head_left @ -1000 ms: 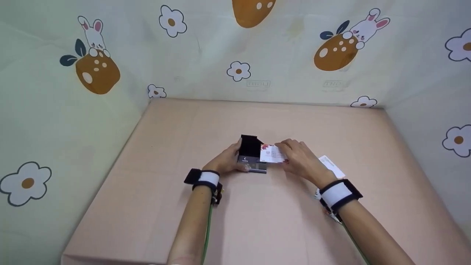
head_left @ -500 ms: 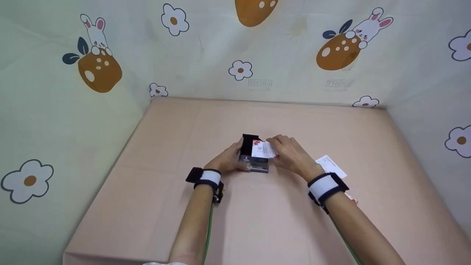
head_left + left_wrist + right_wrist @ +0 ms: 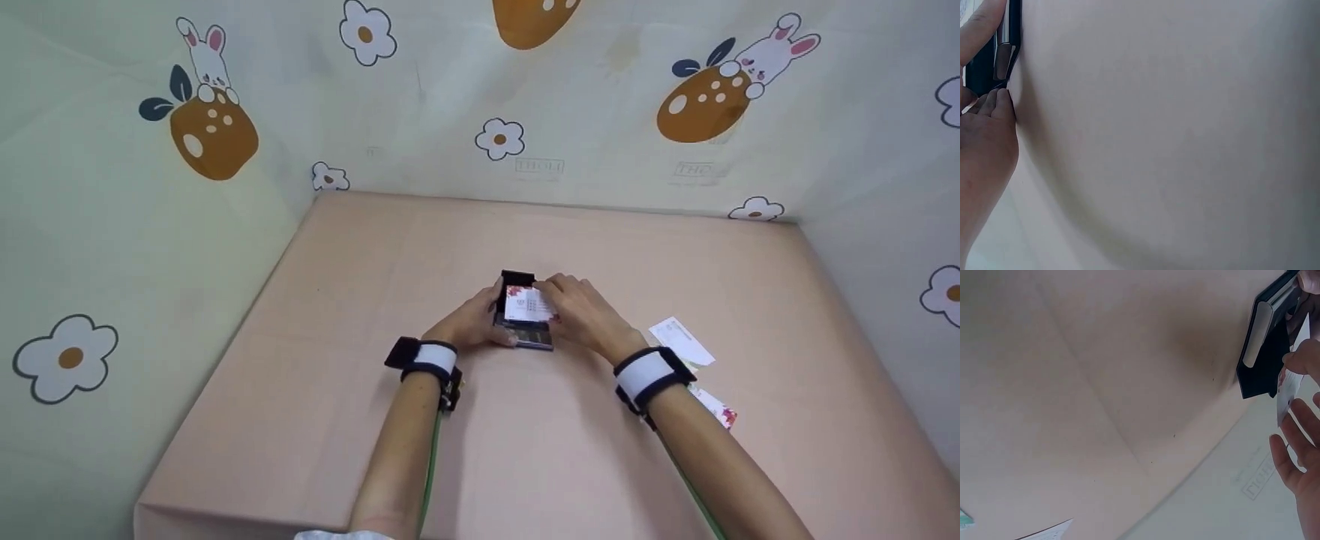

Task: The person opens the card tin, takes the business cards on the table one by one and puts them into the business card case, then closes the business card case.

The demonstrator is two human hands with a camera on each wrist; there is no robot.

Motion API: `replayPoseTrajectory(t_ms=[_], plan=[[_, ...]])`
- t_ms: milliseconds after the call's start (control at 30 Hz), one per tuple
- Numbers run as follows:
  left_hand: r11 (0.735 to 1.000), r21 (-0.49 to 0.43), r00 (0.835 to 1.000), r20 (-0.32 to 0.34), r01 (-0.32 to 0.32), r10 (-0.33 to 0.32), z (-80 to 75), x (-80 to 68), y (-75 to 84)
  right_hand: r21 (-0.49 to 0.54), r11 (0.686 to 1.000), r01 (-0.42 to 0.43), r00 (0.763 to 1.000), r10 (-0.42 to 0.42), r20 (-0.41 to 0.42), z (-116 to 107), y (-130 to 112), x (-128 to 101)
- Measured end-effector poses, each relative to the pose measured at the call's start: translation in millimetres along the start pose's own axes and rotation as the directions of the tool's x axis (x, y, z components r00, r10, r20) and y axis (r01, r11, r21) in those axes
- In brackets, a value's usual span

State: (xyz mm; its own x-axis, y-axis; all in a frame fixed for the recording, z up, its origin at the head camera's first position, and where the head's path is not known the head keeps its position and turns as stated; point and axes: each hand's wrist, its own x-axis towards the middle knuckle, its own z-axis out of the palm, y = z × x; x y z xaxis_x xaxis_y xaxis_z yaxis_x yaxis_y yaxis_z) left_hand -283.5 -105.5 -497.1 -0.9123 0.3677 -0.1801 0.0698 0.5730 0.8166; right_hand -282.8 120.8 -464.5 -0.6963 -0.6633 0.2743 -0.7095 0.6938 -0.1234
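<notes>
Over the middle of the table, my left hand (image 3: 471, 319) grips an open black business card case (image 3: 529, 337) by its left side, thumb at the front. My right hand (image 3: 589, 313) pinches a white business card (image 3: 523, 303) with a red floral corner, which overlaps the case's dark inside in the head view. Seen from the right wrist, the card (image 3: 1286, 402) stands between thumb and fingers right beside the case (image 3: 1266, 360), whose silvery metal part shows. The left wrist view has the left hand (image 3: 988, 140) around the case's edge (image 3: 981, 70).
Right of my right wrist lie a white card (image 3: 682, 341) and another card with a red floral corner (image 3: 718, 407), partly behind the wrist strap (image 3: 654, 380). A pink cloth covers the table (image 3: 390, 255); a patterned curtain (image 3: 420, 135) stands behind it.
My right hand has carried the card leftward, from beside the case to over its inside. The left hand keeps hold of the case. The floral card on the right shows more now.
</notes>
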Motion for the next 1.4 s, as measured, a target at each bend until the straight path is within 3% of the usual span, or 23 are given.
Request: replayPoseTrajectory(t_ms=[800,1033,1400], plan=[[0.998,0.040,0.999,-0.001,0.049,-0.049,2.7,3.4,5.4,0.113,0.992,-0.048,0.997,0.040,0.070,11.3,3.5,2.1],[0.999,0.033,1.000,0.005,0.001,-0.002,0.1,2.9,3.8,0.108,0.990,-0.088,0.993,0.078,0.090,16.0,-1.7,1.5],[0.998,0.053,1.000,0.009,0.027,-0.028,-4.7,-1.5,2.6,0.081,0.992,-0.099,0.994,0.094,0.055,22.6,-12.4,5.7]])
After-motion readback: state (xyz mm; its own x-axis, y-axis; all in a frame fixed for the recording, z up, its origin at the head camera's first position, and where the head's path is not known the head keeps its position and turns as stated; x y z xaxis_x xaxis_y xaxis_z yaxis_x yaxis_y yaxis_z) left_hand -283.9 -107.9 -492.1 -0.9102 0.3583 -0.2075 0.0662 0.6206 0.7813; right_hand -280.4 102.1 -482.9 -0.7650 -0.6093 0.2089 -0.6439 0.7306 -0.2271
